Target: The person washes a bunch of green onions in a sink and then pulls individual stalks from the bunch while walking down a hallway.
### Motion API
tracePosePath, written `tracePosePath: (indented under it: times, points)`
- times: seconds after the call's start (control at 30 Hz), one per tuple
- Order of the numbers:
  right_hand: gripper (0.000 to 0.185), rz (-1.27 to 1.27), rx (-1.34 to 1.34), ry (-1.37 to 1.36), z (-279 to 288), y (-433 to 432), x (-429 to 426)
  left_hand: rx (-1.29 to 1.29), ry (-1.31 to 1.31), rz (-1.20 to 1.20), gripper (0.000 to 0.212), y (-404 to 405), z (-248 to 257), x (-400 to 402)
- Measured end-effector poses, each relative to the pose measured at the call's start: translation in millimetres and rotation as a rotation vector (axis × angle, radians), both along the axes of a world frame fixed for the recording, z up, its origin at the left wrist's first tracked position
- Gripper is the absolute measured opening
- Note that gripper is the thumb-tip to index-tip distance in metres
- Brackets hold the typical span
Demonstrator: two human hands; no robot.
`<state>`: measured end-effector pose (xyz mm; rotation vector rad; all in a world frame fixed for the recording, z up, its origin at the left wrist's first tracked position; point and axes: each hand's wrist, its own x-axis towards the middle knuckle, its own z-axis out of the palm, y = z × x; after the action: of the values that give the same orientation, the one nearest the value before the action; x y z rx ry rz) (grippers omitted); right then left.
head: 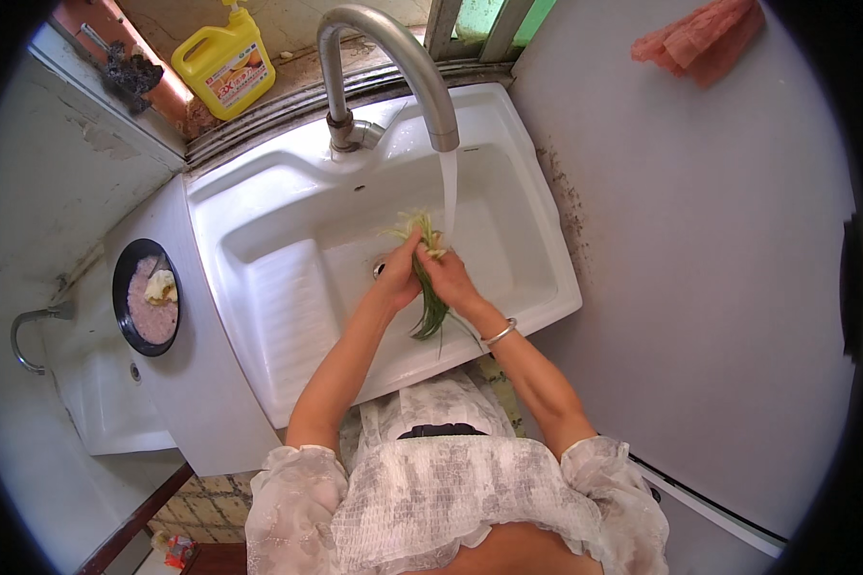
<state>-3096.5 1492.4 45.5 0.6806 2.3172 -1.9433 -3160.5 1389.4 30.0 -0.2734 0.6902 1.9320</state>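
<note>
My left hand point(403, 266) and my right hand point(446, 277) meet over the basin of a white ceramic sink point(503, 237). Both are closed around a bunch of green leafy stalks point(430, 313), perhaps scallions or chives. Pale ends with thin roots stick out above my fingers, while the dark green leaves hang down towards the sink's front. A stream of water point(449, 187) falls from the curved metal faucet point(395, 32), just beyond and right of my right hand. Part of the drain point(380, 269) shows beside my left hand.
The sink's ribbed washboard point(288, 302) lies left of my hands. A black bowl point(119, 309) of pinkish food stands on a light ledge point(208, 388) at left. Behind are a yellow jug point(223, 65) and a dark scrubber point(131, 72). A tall pale panel point(690, 237) bounds the right, with a reddish cloth point(705, 39) on it.
</note>
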Motion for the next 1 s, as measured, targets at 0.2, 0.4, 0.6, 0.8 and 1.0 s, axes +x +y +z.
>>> tracePosePath:
  times: [0.2, 0.4, 0.6, 0.8, 1.0]
  points:
    - [0.049, 0.092, 0.273, -0.222, -47.9, 43.4, -12.2, -0.058, 0.018, 0.05, 0.037, 28.9, 16.3, 31.2]
    - [0.051, -0.012, 0.594, 0.204, -24.4, -28.0, -3.1, 0.873, 0.123, -0.03, 0.042, 11.6, -44.7, -3.1]
    - [0.052, 0.081, -0.129, -0.137, -15.1, 17.0, -12.9, 0.041, 0.145, -0.125, 0.076, 14.4, 27.6, 2.9]
    - [0.037, -0.256, -0.256, 0.176, -10.6, -2.2, -6.0, 0.151, 0.14, -0.12, 0.078, 18.4, 35.0, -7.8]
    - [0.026, -0.199, -0.755, 0.191, 3.5, -5.9, 0.9, -0.126, 0.067, -0.051, 0.079, 28.9, 28.5, -15.5]
